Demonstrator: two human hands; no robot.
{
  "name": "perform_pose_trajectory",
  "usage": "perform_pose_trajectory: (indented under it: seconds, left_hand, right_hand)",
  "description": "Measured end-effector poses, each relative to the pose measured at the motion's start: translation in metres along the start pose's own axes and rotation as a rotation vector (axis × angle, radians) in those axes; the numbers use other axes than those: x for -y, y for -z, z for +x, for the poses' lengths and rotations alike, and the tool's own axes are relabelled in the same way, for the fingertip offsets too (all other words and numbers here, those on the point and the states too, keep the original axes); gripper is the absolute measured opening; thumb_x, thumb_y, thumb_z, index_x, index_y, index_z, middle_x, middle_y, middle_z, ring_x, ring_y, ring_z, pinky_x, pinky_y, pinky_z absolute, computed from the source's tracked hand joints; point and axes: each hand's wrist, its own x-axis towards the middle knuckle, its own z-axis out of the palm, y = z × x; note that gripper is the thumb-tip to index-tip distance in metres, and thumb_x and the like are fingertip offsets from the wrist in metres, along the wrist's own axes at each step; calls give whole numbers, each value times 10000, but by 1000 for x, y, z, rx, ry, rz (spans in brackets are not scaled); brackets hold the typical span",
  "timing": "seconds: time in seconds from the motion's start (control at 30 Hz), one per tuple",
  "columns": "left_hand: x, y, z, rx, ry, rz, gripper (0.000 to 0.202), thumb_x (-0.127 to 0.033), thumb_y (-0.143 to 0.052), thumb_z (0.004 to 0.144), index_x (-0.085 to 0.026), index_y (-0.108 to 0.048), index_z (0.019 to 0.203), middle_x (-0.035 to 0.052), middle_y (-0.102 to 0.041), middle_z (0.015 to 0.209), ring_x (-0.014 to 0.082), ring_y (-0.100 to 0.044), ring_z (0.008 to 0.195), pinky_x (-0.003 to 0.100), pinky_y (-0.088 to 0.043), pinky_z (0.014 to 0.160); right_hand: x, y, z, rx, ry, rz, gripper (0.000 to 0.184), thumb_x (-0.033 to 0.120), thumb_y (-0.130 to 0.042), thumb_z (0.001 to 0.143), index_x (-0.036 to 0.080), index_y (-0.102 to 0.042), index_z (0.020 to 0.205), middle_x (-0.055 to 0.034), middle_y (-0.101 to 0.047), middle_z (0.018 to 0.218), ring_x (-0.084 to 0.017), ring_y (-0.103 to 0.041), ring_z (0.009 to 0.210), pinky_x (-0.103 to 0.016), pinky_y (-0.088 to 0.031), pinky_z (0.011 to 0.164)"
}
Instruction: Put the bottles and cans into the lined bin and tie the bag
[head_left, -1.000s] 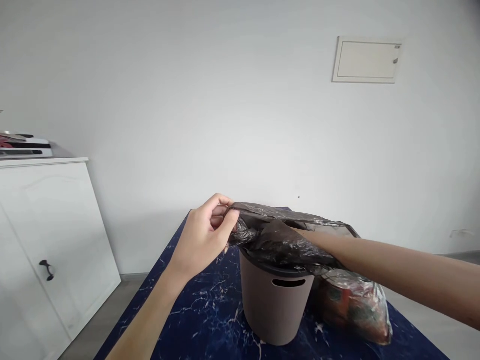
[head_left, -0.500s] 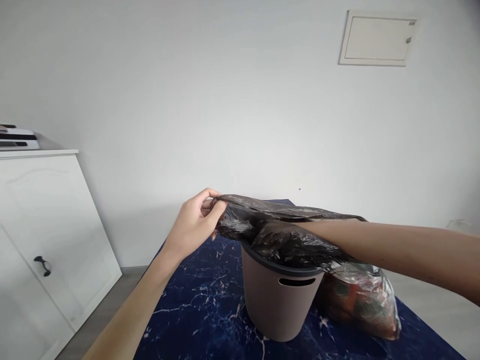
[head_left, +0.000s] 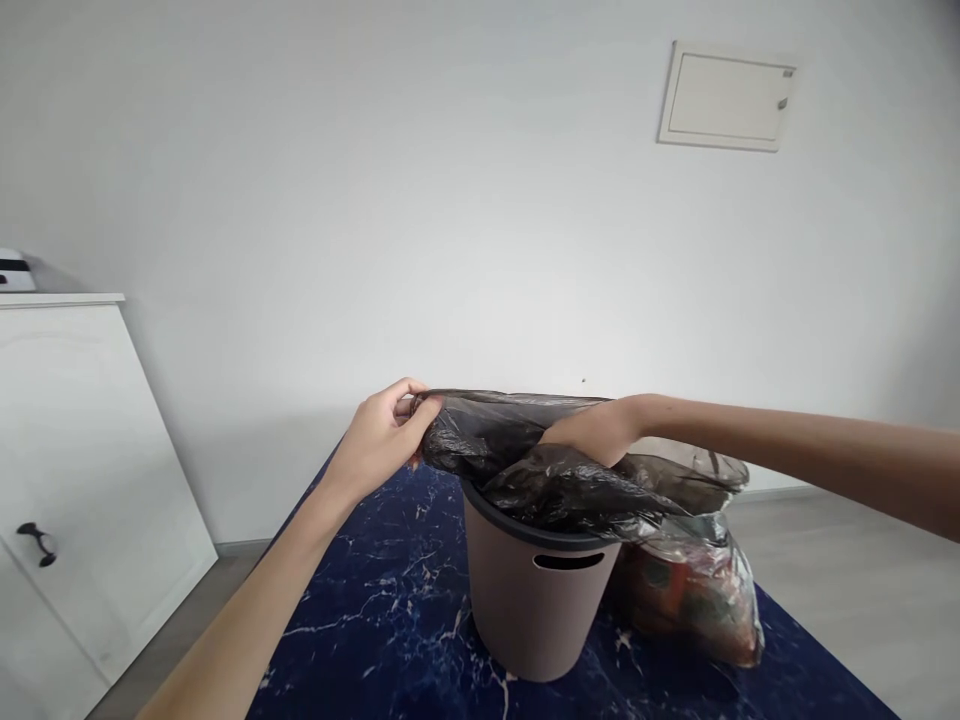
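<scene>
Well, my left grip [head_left: 401, 425] pinches black bin liner [head_left: 555, 492], mid-frame; right grip [head_left: 589, 430] inside it above waste bin [head_left: 532, 612], lower centre, opening and hold can't tell.

Soft light brightens the wall [head_left: 487, 290] above the left hand [head_left: 375, 435]; glints streak the dark bag [head_left: 570, 492] in its grip.
</scene>
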Motion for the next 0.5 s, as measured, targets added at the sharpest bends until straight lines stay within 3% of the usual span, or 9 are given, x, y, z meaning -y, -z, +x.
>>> perform_pose_trajectory:
  seconds: [0.07,0.1,0.2,0.27,0.4,0.5]
  left_hand:
    - [2,-2,5,-14,6,-7,300,-529,-634,992,-235,-647,936,-43,-605,682,130,-569,528,243,-474,503]
    - [3,-3,7,-24,10,-17,299,-526,-631,991,-233,-649,934,-41,-609,688,129,-567,527,243,-473,501]
    - [2,-5,11,-47,16,-56,288,-508,-632,976,-226,-651,922,-37,-607,692,127,-553,521,243,-467,483]
    - [0,-6,12,-58,14,-73,265,-480,-638,958,-220,-654,909,-36,-593,681,126,-534,518,239,-457,468]
    - [-3,-7,14,-85,39,-101,222,-431,-648,920,-212,-666,892,-18,-588,702,134,-514,561,232,-441,448]
    - [3,-5,15,-93,60,-124,233,-438,-647,924,-209,-676,888,3,-602,754,143,-524,612,226,-423,445]
  right_hand:
    - [2,6,-17,81,-23,13,194,359,-718,900,203,-825,861,-56,-820,880,-245,-746,822,-364,-602,785]
    - [4,7,-27,57,-38,33,245,420,-676,940,233,-824,883,-51,-819,907,-243,-742,833,-373,-608,792]
    - [11,5,-50,-125,-76,114,445,650,-581,981,282,-792,847,-44,-792,882,-261,-718,834,-404,-611,764]
    - [19,-1,-62,-219,-100,147,478,705,-588,963,279,-776,854,-48,-784,894,-266,-709,845,-401,-594,752]
    - [34,-21,-81,-310,-93,74,279,543,-722,937,270,-779,922,-29,-796,946,-221,-716,856,-344,-556,773]
    - [42,-42,-95,-431,38,-105,111,359,-730,954,274,-765,890,3,-780,955,-176,-701,845,-305,-533,773]
